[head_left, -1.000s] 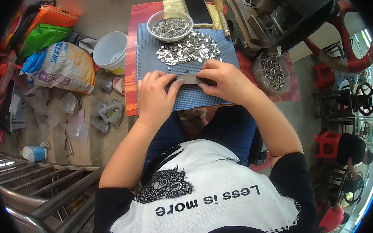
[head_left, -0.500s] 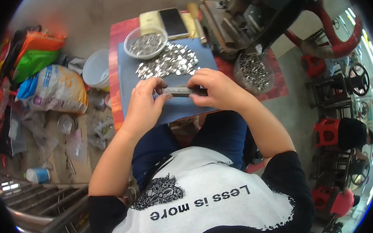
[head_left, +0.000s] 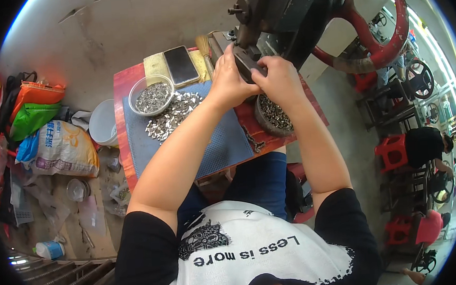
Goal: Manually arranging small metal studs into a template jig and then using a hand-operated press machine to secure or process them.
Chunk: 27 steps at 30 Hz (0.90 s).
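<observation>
Both hands are at the dark hand press (head_left: 283,19) at the far right of the table. A narrow, dark metal bar (head_left: 245,62) lies between them under the press head. My left hand (head_left: 228,82) runs its fingers along the bar's left side, thumb toward the right hand. Closed at the bar's near right side is my right hand (head_left: 279,82). The fingers partly hide the bar. Behind my left forearm, small shiny metal pieces (head_left: 171,117) lie heaped on a blue mat (head_left: 223,150). A clear bowl (head_left: 152,95) of small metal parts stands beside the heap.
Below my right wrist sits a tub (head_left: 273,116) of metal pieces. A phone (head_left: 181,65) lies on yellow cloth, near a brush (head_left: 204,50). The press's red handwheel (head_left: 374,50) rises at right. Bags (head_left: 61,147) and a white bucket (head_left: 103,123) stand left; people sit far right.
Both hands have moved right and away from me, from over the mat to the press, with the metal bar. The view has shifted, showing more of the press.
</observation>
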Each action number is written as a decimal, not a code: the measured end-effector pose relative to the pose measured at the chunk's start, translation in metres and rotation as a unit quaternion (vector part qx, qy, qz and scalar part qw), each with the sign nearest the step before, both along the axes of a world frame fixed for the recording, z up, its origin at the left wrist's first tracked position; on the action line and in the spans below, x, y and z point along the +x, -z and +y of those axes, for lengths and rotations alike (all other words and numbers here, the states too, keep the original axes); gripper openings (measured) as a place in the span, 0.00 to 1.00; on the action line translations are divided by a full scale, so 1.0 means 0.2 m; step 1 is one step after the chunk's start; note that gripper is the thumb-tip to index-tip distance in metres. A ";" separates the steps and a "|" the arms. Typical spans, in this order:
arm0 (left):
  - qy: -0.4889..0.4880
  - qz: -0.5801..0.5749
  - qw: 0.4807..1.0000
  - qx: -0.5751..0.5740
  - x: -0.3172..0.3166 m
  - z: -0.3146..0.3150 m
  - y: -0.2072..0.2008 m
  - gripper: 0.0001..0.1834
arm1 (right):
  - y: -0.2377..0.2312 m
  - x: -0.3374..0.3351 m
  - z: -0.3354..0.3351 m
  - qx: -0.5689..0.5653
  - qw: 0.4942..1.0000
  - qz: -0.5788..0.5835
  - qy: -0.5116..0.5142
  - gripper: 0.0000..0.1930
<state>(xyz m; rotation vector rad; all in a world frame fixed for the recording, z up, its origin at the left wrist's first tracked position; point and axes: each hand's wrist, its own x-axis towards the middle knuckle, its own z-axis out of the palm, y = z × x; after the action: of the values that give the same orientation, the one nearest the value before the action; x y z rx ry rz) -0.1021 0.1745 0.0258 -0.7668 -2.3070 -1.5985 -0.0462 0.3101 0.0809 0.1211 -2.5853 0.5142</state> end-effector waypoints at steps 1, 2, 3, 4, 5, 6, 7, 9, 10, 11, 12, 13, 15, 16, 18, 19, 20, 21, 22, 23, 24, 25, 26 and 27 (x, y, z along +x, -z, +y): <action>-0.018 0.011 1.000 -0.010 0.00 0.01 0.00 0.65 | -0.01 0.00 0.00 0.009 1.000 -0.005 -0.010 0.15; -0.037 0.021 0.999 -0.021 0.00 0.01 0.00 0.65 | -0.03 0.00 0.00 0.018 1.000 -0.011 -0.021 0.15; -0.039 0.021 0.999 -0.022 0.01 0.01 0.00 0.65 | -0.05 0.00 0.00 0.017 1.000 -0.010 -0.023 0.15; -0.043 0.030 0.998 -0.027 0.02 0.01 0.00 0.65 | -0.07 0.01 0.01 -0.005 0.998 -0.041 -0.036 0.14; -0.048 0.038 0.998 -0.031 0.02 0.00 0.00 0.65 | -0.08 0.01 0.02 -0.027 0.996 -0.071 -0.050 0.13; -0.045 0.037 0.998 -0.030 0.02 -0.01 0.01 0.66 | -0.05 -0.02 0.05 -0.062 0.997 -0.021 -0.042 0.13; -0.037 0.036 0.998 -0.027 0.02 0.01 0.02 0.67 | 0.00 -0.06 0.13 -0.093 0.995 0.030 -0.027 0.13; -0.033 0.030 0.998 -0.033 0.03 0.03 0.01 0.68 | 0.08 -0.15 0.22 -0.104 0.992 0.064 -0.025 0.15; -0.044 0.039 0.997 -0.045 0.04 0.02 0.01 0.67 | 0.10 -0.19 0.23 -0.102 0.995 -0.010 -0.016 0.17; -0.054 0.049 0.996 -0.056 0.04 0.02 0.00 0.67 | 0.13 -0.21 0.24 -0.099 0.991 -0.085 -0.007 0.18; -0.053 0.050 0.996 -0.057 0.03 0.03 0.01 0.67 | 0.16 -0.22 0.25 -0.156 0.984 -0.087 -0.016 0.20; -0.054 0.054 0.995 -0.061 0.03 0.03 0.01 0.67 | 0.16 -0.23 0.24 -0.156 0.984 -0.087 -0.019 0.20; -0.055 0.058 0.995 -0.064 0.02 0.03 0.02 0.68 | 0.15 -0.25 0.23 -0.106 0.990 -0.093 0.003 0.20; -0.051 0.038 0.996 -0.061 0.03 0.02 0.00 0.70 | 0.15 -0.24 0.23 -0.106 0.990 -0.094 0.003 0.20; -0.046 0.017 0.997 -0.057 0.04 0.03 0.00 0.71 | 0.12 -0.21 0.24 -0.054 0.995 -0.082 0.035 0.19; -0.060 0.022 0.997 -0.048 0.04 0.01 0.02 0.72 | 0.09 -0.18 0.25 -0.094 0.993 0.009 0.072 0.17; -0.073 0.028 0.996 -0.039 0.03 0.01 0.02 0.73 | 0.06 -0.12 0.27 -0.133 0.980 0.101 0.107 0.16; -0.074 0.019 0.996 -0.043 0.03 -0.01 0.02 0.73 | -0.08 0.01 0.27 -0.183 0.954 0.198 0.128 0.12; -0.069 0.014 0.997 -0.044 0.04 0.00 0.01 0.73 | -0.07 0.04 0.40 -0.282 0.857 0.431 0.034 0.20; -0.052 0.011 0.998 -0.042 0.04 0.02 0.01 0.74 | -0.09 0.12 0.59 -0.175 0.830 0.501 0.170 0.26; -0.051 0.012 0.998 -0.040 0.05 0.03 0.00 0.74 | -0.11 0.18 0.74 -0.066 0.774 0.552 0.302 0.32; -0.044 0.005 0.998 -0.036 0.05 0.05 0.00 0.75 | -0.14 0.17 0.80 -0.101 0.808 0.526 0.245 0.36; -0.042 -0.001 0.998 -0.036 0.05 0.04 0.00 0.75 | -0.16 0.11 0.84 -0.140 0.837 0.496 0.183 0.40; -0.036 -0.001 0.999 -0.033 0.05 0.04 0.00 0.75 | -0.14 0.04 0.96 -0.082 0.848 0.481 0.205 0.41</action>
<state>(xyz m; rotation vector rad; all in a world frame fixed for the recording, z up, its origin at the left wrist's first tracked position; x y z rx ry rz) -0.0919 0.1832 0.0261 -0.6875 -2.3713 -1.4999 -0.0381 0.5017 0.1088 -0.1920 -1.5060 0.3676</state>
